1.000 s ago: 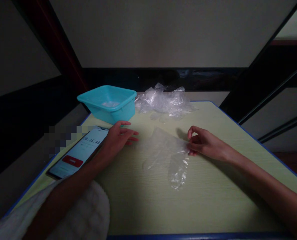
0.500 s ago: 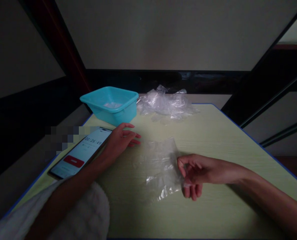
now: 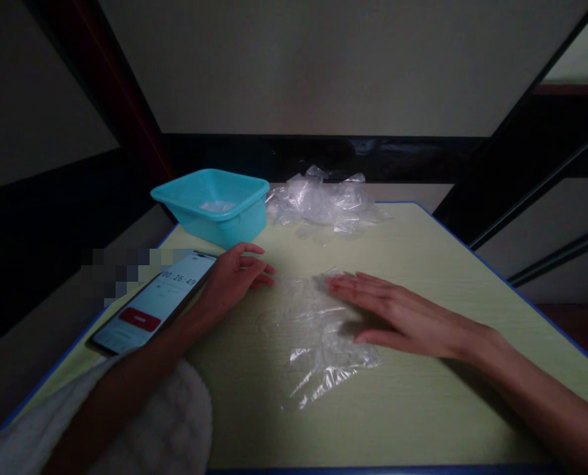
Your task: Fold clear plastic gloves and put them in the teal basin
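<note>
Left hand (image 3: 233, 274) half-curled, empty; right hand (image 3: 397, 313) flattened, grasping nothing, partly hiding the faint-edged clear plastic (image 3: 318, 359)

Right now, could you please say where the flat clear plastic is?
In the head view, the flat clear plastic lies centrally, right of the left hand and partly under the right hand.

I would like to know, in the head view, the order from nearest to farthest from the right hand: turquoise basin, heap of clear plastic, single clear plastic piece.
From the right hand:
1. Single clear plastic piece: just left, partly covered.
2. Heap of clear plastic: near the table's far edge.
3. Turquoise basin: farther left, beside the heap.
</note>
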Tool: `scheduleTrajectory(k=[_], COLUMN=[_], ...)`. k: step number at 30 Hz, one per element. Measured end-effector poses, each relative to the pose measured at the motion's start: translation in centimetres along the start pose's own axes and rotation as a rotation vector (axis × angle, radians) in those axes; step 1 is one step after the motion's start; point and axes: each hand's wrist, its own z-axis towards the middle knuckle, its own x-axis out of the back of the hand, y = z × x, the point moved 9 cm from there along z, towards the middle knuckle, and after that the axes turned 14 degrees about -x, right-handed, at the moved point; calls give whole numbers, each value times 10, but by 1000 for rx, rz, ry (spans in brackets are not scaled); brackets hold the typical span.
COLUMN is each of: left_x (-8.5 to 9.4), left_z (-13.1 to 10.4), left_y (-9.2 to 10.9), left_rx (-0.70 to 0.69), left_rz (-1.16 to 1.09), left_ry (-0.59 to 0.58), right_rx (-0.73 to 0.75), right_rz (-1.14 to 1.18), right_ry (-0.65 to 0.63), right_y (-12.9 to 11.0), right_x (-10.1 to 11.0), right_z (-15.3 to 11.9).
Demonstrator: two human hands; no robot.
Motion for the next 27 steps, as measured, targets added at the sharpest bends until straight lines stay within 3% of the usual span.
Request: scheduleTrajectory(k=[5, 15, 21, 27], left_x=[-2, -3, -9, -35], left_z=[0, -1, -3, -20], left_y=[0, 1, 7, 20], left_rx=[-25, -13, -74, -155], left_rz=[-9, -11, -27, -31], left_ry=[-25, -28, -87, -375], right_rx=[-95, -174, -60, -60], right_rz=[-160, -197, -94, -139], right_ry=[-173, -232, -104, -27], right_y=[16, 23, 3, -8], right_x=[-30, -34, -8, 13], right_z=[3, 1, -4, -18])
